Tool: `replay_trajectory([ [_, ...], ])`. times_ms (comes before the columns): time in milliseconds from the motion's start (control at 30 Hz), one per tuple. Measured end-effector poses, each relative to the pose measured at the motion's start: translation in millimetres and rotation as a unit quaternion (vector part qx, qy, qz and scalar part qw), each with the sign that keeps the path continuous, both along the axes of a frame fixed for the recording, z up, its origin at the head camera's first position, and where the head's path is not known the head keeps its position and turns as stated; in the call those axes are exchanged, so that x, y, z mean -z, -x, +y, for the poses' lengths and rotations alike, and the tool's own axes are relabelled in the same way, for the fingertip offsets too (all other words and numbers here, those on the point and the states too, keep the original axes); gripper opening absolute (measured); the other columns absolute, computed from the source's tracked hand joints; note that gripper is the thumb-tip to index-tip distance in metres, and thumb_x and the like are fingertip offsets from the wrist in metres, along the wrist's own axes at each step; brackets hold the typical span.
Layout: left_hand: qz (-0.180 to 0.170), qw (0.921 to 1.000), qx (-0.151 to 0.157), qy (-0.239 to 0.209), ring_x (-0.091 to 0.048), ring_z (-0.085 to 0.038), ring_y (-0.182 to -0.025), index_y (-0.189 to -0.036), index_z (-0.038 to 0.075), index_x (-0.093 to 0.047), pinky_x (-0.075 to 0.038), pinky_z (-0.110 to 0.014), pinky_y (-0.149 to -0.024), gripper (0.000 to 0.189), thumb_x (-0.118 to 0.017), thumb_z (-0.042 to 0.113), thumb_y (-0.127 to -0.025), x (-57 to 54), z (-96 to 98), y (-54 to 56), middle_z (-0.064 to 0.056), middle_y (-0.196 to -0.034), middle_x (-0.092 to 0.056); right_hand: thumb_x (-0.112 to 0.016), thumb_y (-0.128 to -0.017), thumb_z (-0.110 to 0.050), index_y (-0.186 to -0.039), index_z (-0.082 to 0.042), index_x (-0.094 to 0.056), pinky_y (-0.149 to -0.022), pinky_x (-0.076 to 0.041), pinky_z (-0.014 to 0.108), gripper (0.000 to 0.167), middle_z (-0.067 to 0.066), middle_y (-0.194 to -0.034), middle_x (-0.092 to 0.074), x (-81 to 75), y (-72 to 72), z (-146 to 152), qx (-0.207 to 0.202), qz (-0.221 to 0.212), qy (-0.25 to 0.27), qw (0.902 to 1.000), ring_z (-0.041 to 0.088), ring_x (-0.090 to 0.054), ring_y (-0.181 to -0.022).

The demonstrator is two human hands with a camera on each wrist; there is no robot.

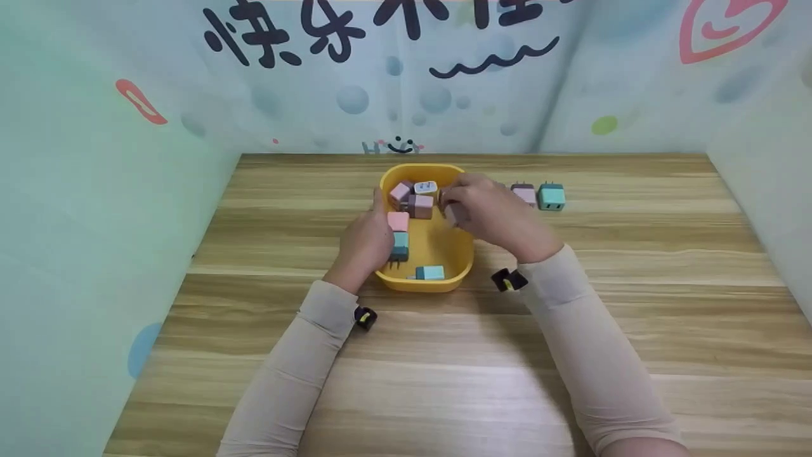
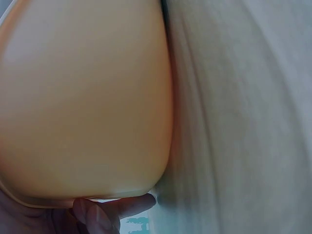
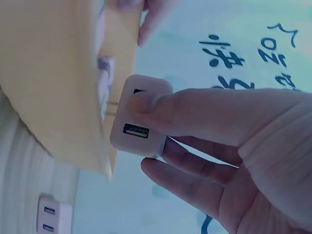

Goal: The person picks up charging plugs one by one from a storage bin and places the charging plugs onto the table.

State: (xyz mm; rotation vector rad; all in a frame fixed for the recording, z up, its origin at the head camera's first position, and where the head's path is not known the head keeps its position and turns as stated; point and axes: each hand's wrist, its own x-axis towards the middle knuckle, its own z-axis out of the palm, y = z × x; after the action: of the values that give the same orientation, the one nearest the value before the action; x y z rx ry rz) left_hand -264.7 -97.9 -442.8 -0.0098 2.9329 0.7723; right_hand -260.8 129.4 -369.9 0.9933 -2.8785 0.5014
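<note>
A yellow plastic bin [image 1: 424,285] stands on the table with several USB wall chargers inside. My left hand [image 1: 368,238] holds the bin by its left side, thumb along the rim; the left wrist view shows fingertips [image 2: 100,219] against the outer wall. Over the right rim, my right hand [image 1: 498,212] pinches a pale pink USB charger [image 3: 141,117], its prongs pointing toward the bin. Inside lie a purple charger [image 1: 421,206], a white charger [image 1: 425,188], a pink charger [image 1: 398,221] and a teal charger [image 1: 432,273].
Right of the bin, a light purple charger [image 1: 524,195] and a teal charger [image 1: 552,197] stand side by side on the wooden table [image 1: 634,304]. A printed cloth backdrop [image 1: 304,120] rises behind the table's far edge.
</note>
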Motion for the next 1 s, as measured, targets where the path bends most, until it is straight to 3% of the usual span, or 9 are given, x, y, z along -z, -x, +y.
replay_trajectory([
  [233,-0.019,0.9998,-0.007,-0.003,-0.062,-0.027,-0.081,-0.173,0.016,-0.002,-0.053,-0.034,-0.076,0.072,-0.043,0.015,-0.114,-1.8,0.6,1.0,-0.011,-0.087,-0.056,-0.083,-0.089,0.003,-0.126,-0.002,-0.077,-0.096,-0.059,0.045,0.038,0.015,-0.123,-0.069,-7.1,3.9,18.7,0.041,-0.005,0.012,0.9991,0.031,-0.066,-0.111],
  [467,-0.022,0.9997,-0.006,-0.001,-0.062,-0.027,-0.081,-0.173,0.014,-0.003,-0.053,-0.034,-0.077,0.072,-0.044,0.015,-0.114,-2.7,1.0,0.8,-0.011,-0.087,-0.057,-0.086,-0.087,0.000,-0.121,0.003,-0.077,-0.099,-0.057,0.050,0.035,0.019,-0.120,-0.069,-9.4,12.4,41.7,0.054,0.015,0.027,0.9981,0.036,-0.066,-0.111],
  [767,-0.029,0.9995,-0.009,-0.007,-0.062,-0.026,-0.089,-0.173,0.016,0.000,-0.054,-0.035,-0.083,0.072,-0.043,0.016,-0.115,-1.7,0.7,1.0,-0.011,-0.093,-0.057,-0.075,-0.086,0.012,-0.124,0.002,-0.075,-0.097,-0.056,0.052,0.040,0.019,-0.116,-0.066,-13.2,18.5,71.2,0.087,-0.013,0.047,0.9951,0.037,-0.063,-0.107],
  [1000,-0.008,0.9999,0.001,0.007,-0.063,-0.026,-0.078,-0.173,0.011,-0.004,-0.054,-0.034,-0.076,0.072,-0.044,0.014,-0.113,-0.3,-0.3,0.8,-0.011,-0.084,-0.058,-0.068,-0.092,0.009,-0.128,0.002,-0.074,-0.100,-0.052,0.057,0.037,0.022,-0.123,-0.065,-18.5,18.7,103.5,0.133,-0.022,0.059,0.9891,0.040,-0.062,-0.113],
])
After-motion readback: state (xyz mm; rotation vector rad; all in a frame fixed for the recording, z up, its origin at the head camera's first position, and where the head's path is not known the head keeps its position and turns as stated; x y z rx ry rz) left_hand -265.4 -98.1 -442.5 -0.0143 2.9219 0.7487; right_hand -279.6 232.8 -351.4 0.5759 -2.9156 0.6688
